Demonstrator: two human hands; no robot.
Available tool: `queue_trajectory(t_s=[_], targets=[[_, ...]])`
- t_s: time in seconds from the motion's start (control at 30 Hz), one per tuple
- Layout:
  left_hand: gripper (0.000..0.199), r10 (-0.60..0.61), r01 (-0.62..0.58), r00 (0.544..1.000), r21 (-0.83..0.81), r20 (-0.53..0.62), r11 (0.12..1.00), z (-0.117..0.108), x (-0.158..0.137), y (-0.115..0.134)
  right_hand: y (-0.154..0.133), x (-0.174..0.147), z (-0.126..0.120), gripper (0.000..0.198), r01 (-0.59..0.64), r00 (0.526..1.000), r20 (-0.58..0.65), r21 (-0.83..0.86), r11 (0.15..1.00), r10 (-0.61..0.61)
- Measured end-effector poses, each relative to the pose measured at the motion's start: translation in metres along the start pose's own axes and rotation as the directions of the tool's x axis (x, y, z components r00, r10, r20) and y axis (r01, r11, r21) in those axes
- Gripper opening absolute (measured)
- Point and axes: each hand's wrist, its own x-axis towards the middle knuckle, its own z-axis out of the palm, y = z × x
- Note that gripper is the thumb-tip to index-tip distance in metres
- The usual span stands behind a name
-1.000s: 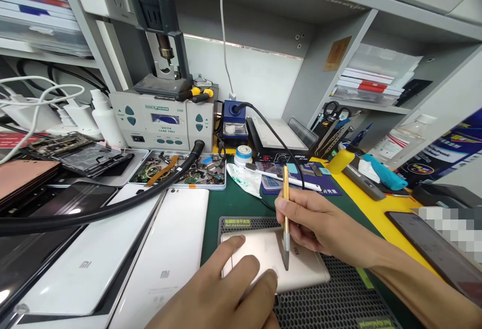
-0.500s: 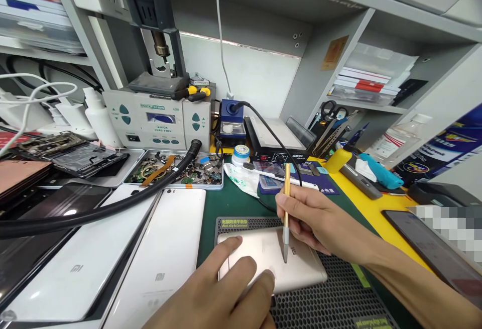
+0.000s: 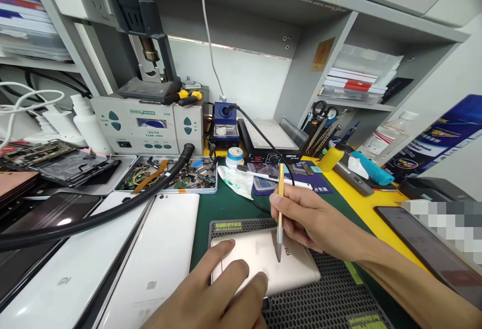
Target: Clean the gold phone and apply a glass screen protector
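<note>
Right hand [image 3: 305,218] pinches a gold-handled blade tool [image 3: 280,193], tip down beside the Mi logo [image 3: 287,251], contact unclear. Left hand [image 3: 222,289], fingers spread, rests on the left end of the gold Xiaomi phone [image 3: 261,251], near centre on the anti-slip balance pad [image 3: 309,299]. Risk: tip skids, scratches back or nicks left hand; light hold, phone pivots.

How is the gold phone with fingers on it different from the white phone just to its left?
Colour: the gold phone is pale gold, while the white phone is white.
Place: the gold phone lies on the honeycomb mat; the white phone lies off it.
Direction: the gold phone lies mostly crosswise, while the white phone stretches away from the person.
They share this: both lie back up and show a Mi logo.
</note>
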Motion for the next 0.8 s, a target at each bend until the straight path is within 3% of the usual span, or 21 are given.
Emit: queue_trajectory(t_s=[0.27,0.8], targets=[[0.014,-0.025,0.025,1.0,-0.012,-0.008,1.0,0.0052,-0.0042,0.0014,0.0016,-0.0009,-0.0045,0.038,0.053,0.997,0.047,-0.011,0.999,-0.053],[0.015,0.039,-0.04,0.999,0.02,0.032,0.999,0.0009,-0.0052,-0.0022,0.0065,0.0019,-0.0091,0.039,0.064,0.997,0.051,0.048,0.997,-0.066]])
